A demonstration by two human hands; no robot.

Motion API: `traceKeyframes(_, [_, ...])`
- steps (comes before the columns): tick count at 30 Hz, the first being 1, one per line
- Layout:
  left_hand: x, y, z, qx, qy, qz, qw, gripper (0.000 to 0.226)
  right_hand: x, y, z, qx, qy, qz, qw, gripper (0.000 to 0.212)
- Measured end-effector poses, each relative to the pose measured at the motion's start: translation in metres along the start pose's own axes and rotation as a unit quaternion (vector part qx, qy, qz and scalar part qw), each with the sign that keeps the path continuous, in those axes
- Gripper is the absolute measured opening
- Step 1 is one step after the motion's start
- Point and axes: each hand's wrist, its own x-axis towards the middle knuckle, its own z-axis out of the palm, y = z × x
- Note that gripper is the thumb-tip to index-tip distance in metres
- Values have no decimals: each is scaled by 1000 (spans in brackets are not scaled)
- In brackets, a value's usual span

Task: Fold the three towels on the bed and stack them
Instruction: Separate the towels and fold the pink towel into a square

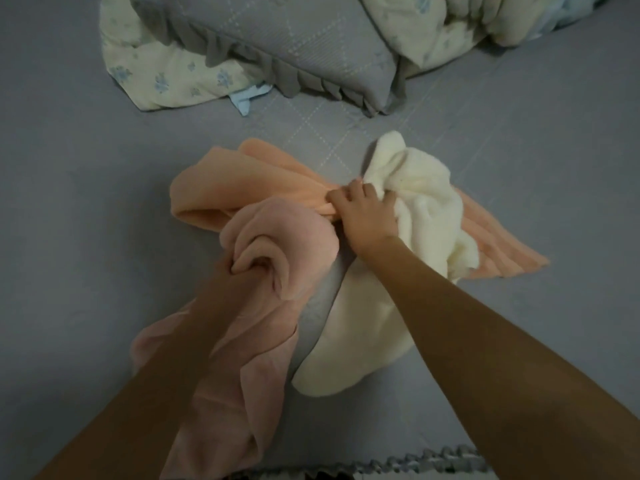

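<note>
Open bed sheet [86, 209]: wide bare stretch left of the towels, reachable from the near edge to the bedding at the back. Open sheet, right: bare from the orange towel's [221, 188] corner outward. Middle: blocked by three crumpled towels touching and overlapping: orange behind, pink towel [277, 237] near left, cream towel [426, 202] right. Far side: a ruffled grey pillow [294, 46] and a floral quilt [162, 74] bar the way, with a narrow strip of sheet between them and the towels.
</note>
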Motion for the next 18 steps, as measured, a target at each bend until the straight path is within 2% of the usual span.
traceKeyframes(3, [-2, 4, 4, -21, 20, 27, 999, 29, -15, 48, 3, -10, -2, 33, 999, 32])
traceKeyframes(5, [-6, 12, 7, -24, 29, 35, 999, 33, -31, 93, 1, 3, -22, 109, 994, 33])
traceKeyframes(7, [-6, 23, 10, -36, 24, 51, 998, 20, -49, 151, -8, 26, -47, 206, 977, 34])
traceKeyframes(9, [-3, 39, 4, -67, 72, 72, 993, 19, -66, 194, -20, 64, -76, 278, 956, 48])
traceKeyframes(11, [11, 48, -11, -109, 134, 62, 983, 20, -76, 203, -26, 95, -53, 296, 949, 59])
traceKeyframes(13, [34, 52, -35, -127, 178, 29, 975, 29, -80, 180, -26, 94, 40, 267, 958, 54])
traceKeyframes(15, [56, 54, -63, -164, 220, -3, 962, 29, -78, 134, -27, 124, 100, 177, 971, 46])
traceKeyframes(16, [64, 55, -76, -136, 251, -19, 958, 30, -77, 105, -27, 171, 99, 130, 972, 43])
traceKeyframes(18, [72, 45, -99, 0, 313, -31, 949, 50, -70, 42, -23, 283, 52, 53, 956, 42])
